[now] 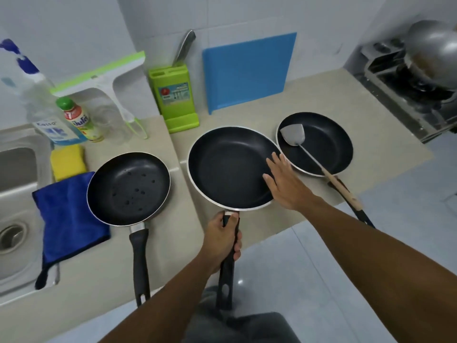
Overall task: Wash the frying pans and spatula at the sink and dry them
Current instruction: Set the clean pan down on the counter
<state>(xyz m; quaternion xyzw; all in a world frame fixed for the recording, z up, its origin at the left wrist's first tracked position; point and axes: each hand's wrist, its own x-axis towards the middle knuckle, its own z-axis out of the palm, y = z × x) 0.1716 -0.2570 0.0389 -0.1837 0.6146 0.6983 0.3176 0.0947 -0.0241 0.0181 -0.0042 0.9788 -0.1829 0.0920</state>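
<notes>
Three black frying pans lie on the beige counter. My left hand (223,241) grips the handle of the big middle pan (230,167). My right hand (284,181) hovers with straight fingers over that pan's right rim, holding nothing. The left pan (128,188) has water drops inside and sits partly on a blue cloth (66,219). Inside the right pan (321,142) rests a metal spatula (294,138) with a wooden handle that sticks out over the counter's front edge. The steel sink (14,209) is at the far left.
A yellow sponge (68,160), dish soap bottles (76,120), and a squeegee (108,80) stand behind the left pan. A green knife block (176,100) and blue cutting board (247,70) lean on the wall. A stove with a wok (432,50) is far right.
</notes>
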